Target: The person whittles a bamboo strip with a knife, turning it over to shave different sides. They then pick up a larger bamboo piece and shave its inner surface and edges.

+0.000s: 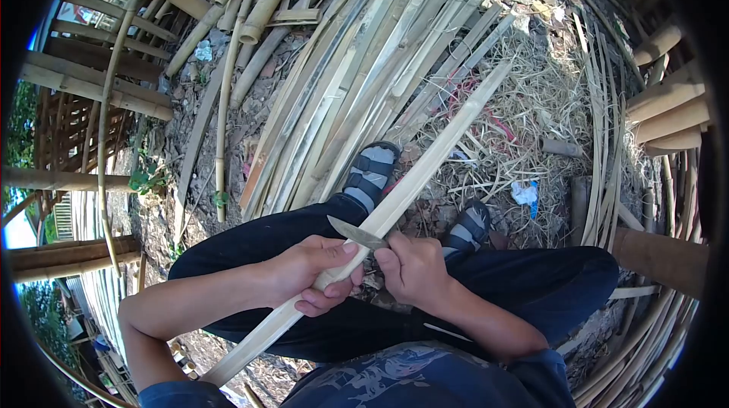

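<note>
A long pale bamboo strip (425, 162) runs diagonally from the upper right down to beside my left elbow. My left hand (325, 271) is wrapped round its middle, the thumb on top. Across the strip, just above that hand, lies a knife blade (355, 234) with its pointed tip toward the upper left. My right hand (412, 265) is closed at the blade's right end, close against the strip; the knife's handle is hidden inside it. The two hands are close together above my lap.
Many split bamboo strips (353, 81) lie fanned out beyond my sandalled feet. Thin shavings (535, 104) and a crumpled white wrapper (524, 193) are on the ground to the right. Bamboo framing (99, 89) stands at left, thick bamboo poles (672, 115) at right.
</note>
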A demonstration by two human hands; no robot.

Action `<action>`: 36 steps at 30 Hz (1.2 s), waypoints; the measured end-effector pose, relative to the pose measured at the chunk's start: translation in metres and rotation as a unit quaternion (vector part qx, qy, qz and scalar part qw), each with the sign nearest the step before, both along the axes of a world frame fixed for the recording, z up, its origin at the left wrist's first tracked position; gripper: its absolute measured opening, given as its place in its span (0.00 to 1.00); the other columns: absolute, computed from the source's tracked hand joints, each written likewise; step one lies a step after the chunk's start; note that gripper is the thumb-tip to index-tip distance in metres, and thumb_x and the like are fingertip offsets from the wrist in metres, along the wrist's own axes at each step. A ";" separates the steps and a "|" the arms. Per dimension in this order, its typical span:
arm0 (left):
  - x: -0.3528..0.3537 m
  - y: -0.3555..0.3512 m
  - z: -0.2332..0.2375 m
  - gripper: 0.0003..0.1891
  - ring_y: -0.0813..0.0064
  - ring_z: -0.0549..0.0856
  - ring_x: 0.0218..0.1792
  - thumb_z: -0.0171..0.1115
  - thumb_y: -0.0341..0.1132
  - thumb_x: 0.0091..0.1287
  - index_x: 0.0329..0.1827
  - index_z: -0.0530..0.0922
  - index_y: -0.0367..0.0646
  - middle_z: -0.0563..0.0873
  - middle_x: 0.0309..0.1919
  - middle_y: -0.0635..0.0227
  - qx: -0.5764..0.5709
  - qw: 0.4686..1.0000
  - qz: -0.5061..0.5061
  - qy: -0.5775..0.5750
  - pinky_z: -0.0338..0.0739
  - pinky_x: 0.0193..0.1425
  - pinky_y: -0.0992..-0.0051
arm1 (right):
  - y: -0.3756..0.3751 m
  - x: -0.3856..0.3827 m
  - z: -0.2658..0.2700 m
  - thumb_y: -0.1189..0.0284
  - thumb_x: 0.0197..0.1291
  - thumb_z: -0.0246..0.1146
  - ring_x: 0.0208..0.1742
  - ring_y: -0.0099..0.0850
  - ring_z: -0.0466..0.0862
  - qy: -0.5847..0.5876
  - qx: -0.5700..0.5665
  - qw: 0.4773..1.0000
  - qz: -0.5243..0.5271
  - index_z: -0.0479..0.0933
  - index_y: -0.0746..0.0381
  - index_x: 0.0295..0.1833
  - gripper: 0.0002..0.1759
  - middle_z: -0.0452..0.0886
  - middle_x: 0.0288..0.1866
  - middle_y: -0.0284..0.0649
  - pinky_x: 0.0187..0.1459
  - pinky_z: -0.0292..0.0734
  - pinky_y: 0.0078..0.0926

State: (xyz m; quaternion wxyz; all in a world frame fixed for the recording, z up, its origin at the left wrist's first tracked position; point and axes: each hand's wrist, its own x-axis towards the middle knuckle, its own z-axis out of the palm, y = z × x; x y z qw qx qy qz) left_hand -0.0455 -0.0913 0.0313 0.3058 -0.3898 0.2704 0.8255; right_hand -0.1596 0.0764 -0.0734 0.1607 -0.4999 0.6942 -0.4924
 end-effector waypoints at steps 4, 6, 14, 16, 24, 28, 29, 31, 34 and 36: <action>-0.002 0.002 0.004 0.19 0.84 0.63 0.11 0.44 0.45 0.82 0.41 0.74 0.38 0.69 0.19 0.70 -0.015 1.000 -0.024 0.002 0.56 0.11 0.79 | 0.000 -0.005 -0.009 0.52 0.69 0.60 0.16 0.39 0.80 0.088 -0.013 0.996 0.005 0.72 0.62 0.25 0.26 0.75 0.16 0.42 0.20 0.76 0.37; -0.004 0.002 0.009 0.17 0.84 0.63 0.12 0.43 0.43 0.82 0.43 0.74 0.38 0.69 0.19 0.70 -0.046 0.997 -0.056 -0.009 0.55 0.12 0.79 | -0.002 -0.008 -0.011 0.49 0.67 0.60 0.16 0.37 0.79 0.135 -0.049 0.990 0.005 0.71 0.60 0.25 0.27 0.74 0.16 0.39 0.19 0.76 0.34; 0.000 0.001 0.023 0.20 0.83 0.62 0.12 0.43 0.47 0.82 0.42 0.73 0.38 0.68 0.19 0.71 -0.058 0.996 -0.068 0.019 0.55 0.13 0.79 | 0.006 -0.041 -0.030 0.51 0.71 0.56 0.16 0.41 0.78 0.179 -0.029 0.977 -0.111 0.71 0.60 0.24 0.28 0.73 0.15 0.42 0.18 0.72 0.38; 0.013 0.002 0.025 0.23 0.83 0.63 0.12 0.42 0.51 0.82 0.41 0.73 0.38 0.67 0.19 0.70 -0.020 0.998 -0.057 0.022 0.56 0.12 0.79 | 0.011 -0.084 -0.042 0.56 0.73 0.55 0.16 0.46 0.78 0.070 0.125 0.953 -0.267 0.71 0.62 0.24 0.26 0.73 0.15 0.47 0.19 0.72 0.41; 0.006 0.007 0.016 0.22 0.82 0.63 0.12 0.41 0.49 0.83 0.43 0.73 0.38 0.69 0.20 0.69 -0.066 0.996 -0.061 0.015 0.58 0.13 0.78 | 0.006 -0.012 0.005 0.58 0.67 0.63 0.13 0.38 0.77 0.094 -0.017 0.994 -0.052 0.70 0.60 0.24 0.23 0.75 0.16 0.42 0.16 0.72 0.35; 0.001 0.013 0.018 0.20 0.82 0.67 0.15 0.40 0.48 0.83 0.44 0.72 0.39 0.70 0.20 0.70 -0.159 0.981 -0.107 0.033 0.62 0.16 0.80 | 0.002 -0.018 -0.003 0.53 0.65 0.64 0.15 0.36 0.78 0.131 -0.020 0.990 -0.048 0.70 0.59 0.24 0.25 0.74 0.16 0.39 0.17 0.73 0.33; -0.001 0.015 0.021 0.20 0.83 0.67 0.15 0.40 0.47 0.83 0.44 0.72 0.39 0.70 0.21 0.71 -0.189 0.972 -0.136 0.020 0.63 0.16 0.80 | 0.003 -0.020 -0.006 0.51 0.64 0.64 0.15 0.35 0.78 0.154 -0.026 0.987 -0.042 0.69 0.58 0.24 0.26 0.73 0.16 0.38 0.17 0.73 0.33; -0.003 0.015 0.024 0.19 0.83 0.68 0.16 0.40 0.47 0.83 0.43 0.72 0.40 0.71 0.21 0.72 -0.222 0.961 -0.166 0.007 0.64 0.17 0.80 | 0.004 -0.025 -0.012 0.49 0.63 0.65 0.15 0.34 0.78 0.183 -0.035 0.982 -0.038 0.69 0.58 0.23 0.27 0.72 0.16 0.37 0.17 0.73 0.32; -0.003 0.014 0.026 0.19 0.83 0.66 0.16 0.39 0.47 0.83 0.45 0.72 0.41 0.70 0.21 0.71 -0.210 0.962 -0.176 0.013 0.61 0.17 0.80 | 0.006 -0.031 -0.015 0.47 0.65 0.62 0.16 0.35 0.77 0.216 -0.045 0.975 -0.039 0.69 0.59 0.23 0.28 0.71 0.16 0.37 0.18 0.73 0.32; -0.004 0.012 0.028 0.18 0.84 0.68 0.16 0.41 0.46 0.83 0.43 0.71 0.40 0.70 0.21 0.72 -0.226 0.957 -0.178 0.018 0.65 0.17 0.79 | 0.008 -0.039 -0.020 0.47 0.68 0.58 0.15 0.36 0.76 0.223 -0.047 0.973 -0.042 0.69 0.60 0.24 0.29 0.70 0.17 0.38 0.18 0.72 0.32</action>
